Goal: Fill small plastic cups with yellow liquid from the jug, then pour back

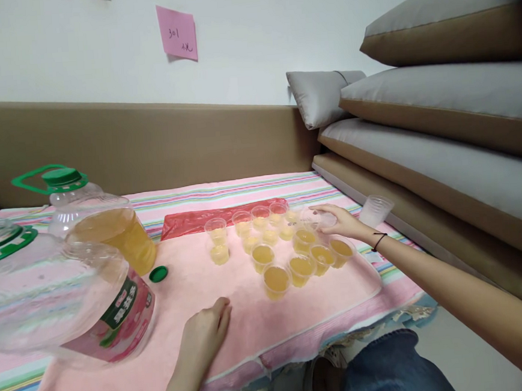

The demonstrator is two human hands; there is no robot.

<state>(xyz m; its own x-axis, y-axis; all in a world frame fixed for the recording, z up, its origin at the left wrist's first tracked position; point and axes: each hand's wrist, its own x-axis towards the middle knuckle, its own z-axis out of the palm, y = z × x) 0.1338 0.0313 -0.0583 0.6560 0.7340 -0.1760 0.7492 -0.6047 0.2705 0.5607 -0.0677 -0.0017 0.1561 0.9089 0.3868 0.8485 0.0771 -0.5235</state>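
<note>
My right hand (pixel 341 220) reaches to the far right end of the cups, its fingers around a clear plastic cup (pixel 324 219) that looks empty. Several plastic cups of yellow drink (pixel 277 280) stand close together just left of and below that hand. Another pair of cups (pixel 219 253) sits a little apart on the left. On the pink towel (pixel 240 335), my left hand (pixel 207 327) rests with its fingers curled in and nothing visible in them. Right of my right hand lies a stack of empty cups (pixel 376 210), tilted.
A large bottle part full of yellow drink (pixel 128 233) stands at the left. Nearer is a big clear bottle with a pink label (pixel 130 320), which looks empty. A green cap (pixel 159 274) and a red plastic sheet (pixel 191 221) lie on the cloth. Grey-brown cushions (pixel 441 139) are piled at right.
</note>
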